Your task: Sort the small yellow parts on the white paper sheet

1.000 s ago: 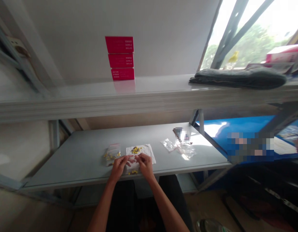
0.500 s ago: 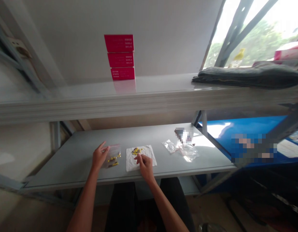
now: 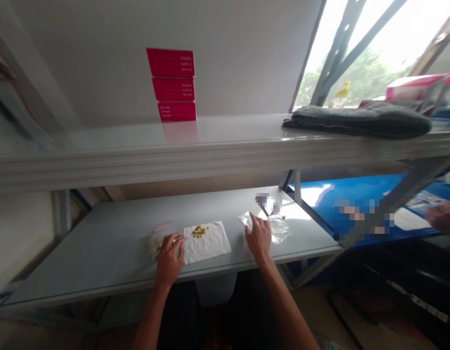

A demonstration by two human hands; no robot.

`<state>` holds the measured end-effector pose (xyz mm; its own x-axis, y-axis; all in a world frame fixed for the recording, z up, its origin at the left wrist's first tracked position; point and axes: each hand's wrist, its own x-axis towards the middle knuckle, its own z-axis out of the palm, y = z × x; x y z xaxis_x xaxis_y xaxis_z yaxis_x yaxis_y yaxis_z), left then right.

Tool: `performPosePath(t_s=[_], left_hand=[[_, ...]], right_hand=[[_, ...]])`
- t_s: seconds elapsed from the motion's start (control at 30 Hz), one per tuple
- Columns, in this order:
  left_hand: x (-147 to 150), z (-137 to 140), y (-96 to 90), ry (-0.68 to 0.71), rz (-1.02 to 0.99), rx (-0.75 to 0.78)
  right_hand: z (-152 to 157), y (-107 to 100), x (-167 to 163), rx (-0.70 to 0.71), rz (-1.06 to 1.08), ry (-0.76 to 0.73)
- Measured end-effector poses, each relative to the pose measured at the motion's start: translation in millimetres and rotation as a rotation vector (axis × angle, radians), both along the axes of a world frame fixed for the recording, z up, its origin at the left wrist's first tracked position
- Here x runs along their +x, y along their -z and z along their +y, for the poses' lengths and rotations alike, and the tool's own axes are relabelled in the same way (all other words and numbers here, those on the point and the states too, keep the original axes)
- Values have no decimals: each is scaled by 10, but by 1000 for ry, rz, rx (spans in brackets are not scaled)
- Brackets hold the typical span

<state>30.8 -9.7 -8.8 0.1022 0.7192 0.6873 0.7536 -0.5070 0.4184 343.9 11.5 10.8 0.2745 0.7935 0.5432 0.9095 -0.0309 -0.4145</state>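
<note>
Near the desk's front edge [image 3: 100,289], the left hand [image 3: 170,258] is curving open beside a zip bag [image 3: 161,232], the right hand [image 3: 259,236] likewise by clear plastic bags [image 3: 279,229].

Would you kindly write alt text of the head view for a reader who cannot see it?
A person's left hand is beside a white cloth, which bears a yellow-and-dark pile, and a clear bag with yellow pieces; the right hand is at other clear bags on the table. Above, three red boxes stand stacked on a shelf.
</note>
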Motion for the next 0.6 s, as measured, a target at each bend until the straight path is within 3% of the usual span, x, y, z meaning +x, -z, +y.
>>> performPosePath(t_s=[0.13,0.23,0.37,0.5,0.6], left_hand=[[-115,6,57,-65,-185,3],[-143,-64,16,-97,-250,54],[56,-182,-246,56,-214,13],[278,-174,-495,228,-136,-105],[237,-64,-506,226,-214,-227]], right_hand=[[21,152,333,-94,-153,-127],[-12,131,302,11,-125,-232],[-109,-211,-100,181,160,-505],[-187,-534,-748,-36,505,-938],[-113,-501,-1086,-86,719,-967]])
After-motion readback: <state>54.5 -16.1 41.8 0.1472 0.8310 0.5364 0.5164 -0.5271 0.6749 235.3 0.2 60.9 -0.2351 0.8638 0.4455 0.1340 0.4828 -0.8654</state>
